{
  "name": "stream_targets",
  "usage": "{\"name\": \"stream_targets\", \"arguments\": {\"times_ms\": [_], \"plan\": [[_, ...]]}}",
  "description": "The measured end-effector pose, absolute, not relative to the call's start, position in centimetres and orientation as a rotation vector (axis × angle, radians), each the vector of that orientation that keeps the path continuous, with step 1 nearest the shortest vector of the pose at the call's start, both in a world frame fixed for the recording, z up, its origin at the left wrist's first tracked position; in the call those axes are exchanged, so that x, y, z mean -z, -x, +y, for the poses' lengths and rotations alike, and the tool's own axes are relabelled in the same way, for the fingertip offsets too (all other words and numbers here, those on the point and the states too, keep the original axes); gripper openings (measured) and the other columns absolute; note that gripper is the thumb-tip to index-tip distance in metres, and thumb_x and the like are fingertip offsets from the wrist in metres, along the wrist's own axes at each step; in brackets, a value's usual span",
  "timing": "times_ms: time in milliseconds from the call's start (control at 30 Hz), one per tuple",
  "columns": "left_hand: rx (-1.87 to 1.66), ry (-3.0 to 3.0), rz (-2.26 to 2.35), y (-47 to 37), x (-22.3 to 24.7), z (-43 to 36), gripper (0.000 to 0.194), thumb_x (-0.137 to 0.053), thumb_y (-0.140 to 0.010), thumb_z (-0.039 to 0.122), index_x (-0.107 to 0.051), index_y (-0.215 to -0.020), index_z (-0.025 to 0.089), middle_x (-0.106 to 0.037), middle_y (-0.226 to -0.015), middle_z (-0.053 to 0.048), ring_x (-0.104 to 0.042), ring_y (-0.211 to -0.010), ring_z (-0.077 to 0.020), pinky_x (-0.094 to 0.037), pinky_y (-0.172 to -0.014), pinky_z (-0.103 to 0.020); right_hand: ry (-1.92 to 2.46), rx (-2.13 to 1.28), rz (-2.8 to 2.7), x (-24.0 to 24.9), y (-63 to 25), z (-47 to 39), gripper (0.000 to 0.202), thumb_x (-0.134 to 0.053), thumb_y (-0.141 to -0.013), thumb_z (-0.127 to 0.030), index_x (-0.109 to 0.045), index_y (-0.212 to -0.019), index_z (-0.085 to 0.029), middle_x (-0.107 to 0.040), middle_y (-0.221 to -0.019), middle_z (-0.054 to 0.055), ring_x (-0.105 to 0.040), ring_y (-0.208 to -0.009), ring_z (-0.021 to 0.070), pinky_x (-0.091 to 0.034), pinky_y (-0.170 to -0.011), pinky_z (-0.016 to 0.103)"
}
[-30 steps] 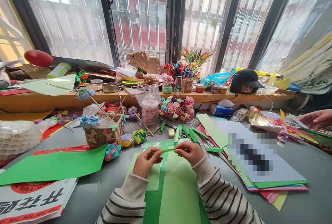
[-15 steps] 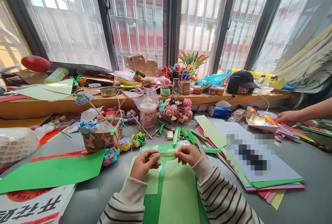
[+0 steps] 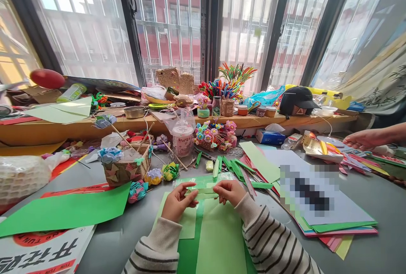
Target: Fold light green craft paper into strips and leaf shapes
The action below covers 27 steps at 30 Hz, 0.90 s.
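Just in front of the basket point(image 3: 127, 170), over green sheets point(image 3: 218, 240) on the grey surface point(image 3: 380, 206): a pale green strip point(image 3: 203, 191) pinched at either end by left hand point(image 3: 179, 202) and right hand point(image 3: 230, 191), fingers closed on it.

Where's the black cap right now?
Head view, upper right: the black cap sits on the wooden window ledge, right of the small lidded jars and above the blue tissue pack.

A white and red poster point(image 3: 41, 250) at the table's near left corner reads "TUN TUN TUN"; large black Chinese characters sit above.
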<state>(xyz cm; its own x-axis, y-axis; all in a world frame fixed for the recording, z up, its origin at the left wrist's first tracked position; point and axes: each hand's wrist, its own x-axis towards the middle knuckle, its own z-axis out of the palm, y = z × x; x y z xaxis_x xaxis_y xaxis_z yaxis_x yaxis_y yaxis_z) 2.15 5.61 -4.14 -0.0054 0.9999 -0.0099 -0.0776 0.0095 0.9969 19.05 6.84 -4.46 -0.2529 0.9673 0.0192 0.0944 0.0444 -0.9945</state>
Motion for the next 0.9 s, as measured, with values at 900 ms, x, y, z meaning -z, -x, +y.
{"name": "stream_targets", "arguments": {"times_ms": [900], "plan": [[-1.331,-1.134,1.15,-2.2,4.1,5.5,0.085,-0.067,-0.045,0.028,-0.022,-0.115,0.011,-0.052,-0.041,0.007,-0.049,-0.042,-0.0121,-0.04,-0.044,-0.023,1.094,-1.575,-1.551,4.8,-16.8,5.8,0.034,-0.059,-0.051,-0.045,-0.044,-0.055,-0.014,-0.05,-0.044,-0.006,-0.032,-0.027,0.0011,-0.022,-0.027,0.015]]}}
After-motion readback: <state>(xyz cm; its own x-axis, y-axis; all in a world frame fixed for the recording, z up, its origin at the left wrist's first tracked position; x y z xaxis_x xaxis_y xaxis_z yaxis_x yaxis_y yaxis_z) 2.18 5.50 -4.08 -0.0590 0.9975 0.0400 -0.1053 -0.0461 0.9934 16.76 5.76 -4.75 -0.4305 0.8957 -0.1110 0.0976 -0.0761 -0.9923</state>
